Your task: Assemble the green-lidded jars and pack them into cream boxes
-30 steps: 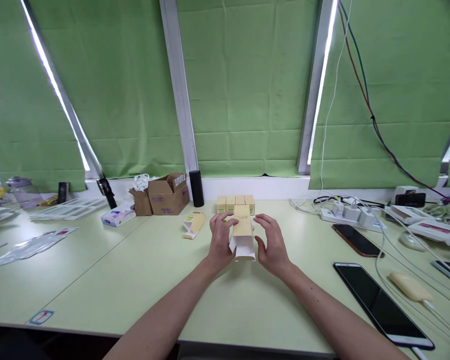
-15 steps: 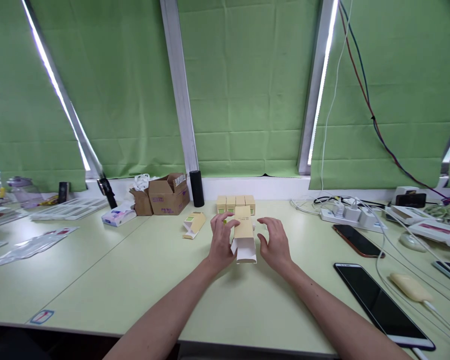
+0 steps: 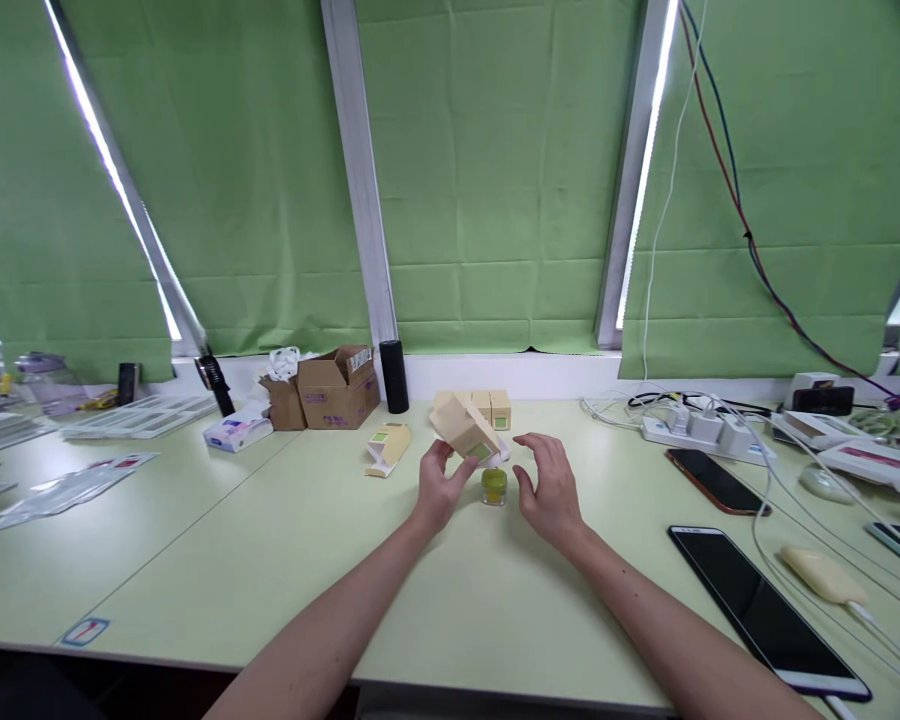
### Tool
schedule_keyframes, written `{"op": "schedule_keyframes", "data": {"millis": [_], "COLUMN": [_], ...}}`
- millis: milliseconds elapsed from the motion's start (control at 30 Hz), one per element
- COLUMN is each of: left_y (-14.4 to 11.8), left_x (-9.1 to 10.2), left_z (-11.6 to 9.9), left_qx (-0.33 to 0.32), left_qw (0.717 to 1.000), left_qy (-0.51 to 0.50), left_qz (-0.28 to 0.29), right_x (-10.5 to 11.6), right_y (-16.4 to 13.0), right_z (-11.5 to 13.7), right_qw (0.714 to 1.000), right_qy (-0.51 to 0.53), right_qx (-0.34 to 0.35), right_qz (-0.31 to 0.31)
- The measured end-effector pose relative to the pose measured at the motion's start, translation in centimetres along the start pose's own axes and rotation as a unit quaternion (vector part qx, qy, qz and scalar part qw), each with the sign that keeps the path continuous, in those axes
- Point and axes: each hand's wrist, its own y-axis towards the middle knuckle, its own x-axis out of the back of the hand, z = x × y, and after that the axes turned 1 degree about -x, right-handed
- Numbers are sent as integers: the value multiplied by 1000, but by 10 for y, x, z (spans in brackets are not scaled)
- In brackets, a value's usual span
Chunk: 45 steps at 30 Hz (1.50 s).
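Left of a small glass jar with a green lid [image 3: 494,487], as the head camera shows it, the person's left hand [image 3: 440,490] pinches a cream folding carton [image 3: 465,429] between thumb and fingers. The carton is tilted, its end with a green square label pointing down toward the jar, which stands upright on the pale green desk [image 3: 420,620]. Just right of the jar and apart from it, the right hand [image 3: 547,488] curves above the desk with its fingers wide, the thumb well clear of the forefinger.

Behind the jar stands a row of cream cartons [image 3: 501,408], partly covered by the held one. Another cream carton [image 3: 395,439], with an open end, lies to the jar's left, beyond the left hand. Farther left and behind the jar are a black cylinder [image 3: 394,377], a corrugated cardboard box [image 3: 339,398] with its flaps up, and a tissue pack [image 3: 238,430].

Well to the jar's right lie a smartphone in a brown case [image 3: 716,480] and, nearer the camera than the jar, a larger white-fronted phone [image 3: 765,605]. A white power strip [image 3: 654,430] with plugged-in adapters sits behind and right of the jar.
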Motion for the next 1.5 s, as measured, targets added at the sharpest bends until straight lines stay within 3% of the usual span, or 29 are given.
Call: {"op": "schedule_keyframes", "data": {"millis": [333,700,867,1200,1367,1500], "left_y": [7,4,2,-1,-2,-2], "left_x": [-4,-6,-6,-2,-1,-2], "left_z": [-2,-6,1,-3,-4,-5], "left_qx": [77,95,106,11,-4,-10], "left_qw": [990,987,991,995,985,984], "left_qy": [-112,-96,-60,67,119,132], "left_qz": [48,92,63,77,122,118], "right_x": [0,-3,-4,-9,-8,-7], "right_y": [0,-4,-1,1,0,0], "right_z": [7,12,12,3,2,2], "right_qw": [992,964,954,932,933,930], "right_qy": [124,244,275,322,315,324], "right_qx": [15,-43,-89,-157,-166,-164], "right_qz": [28,93,83,52,54,61]}}
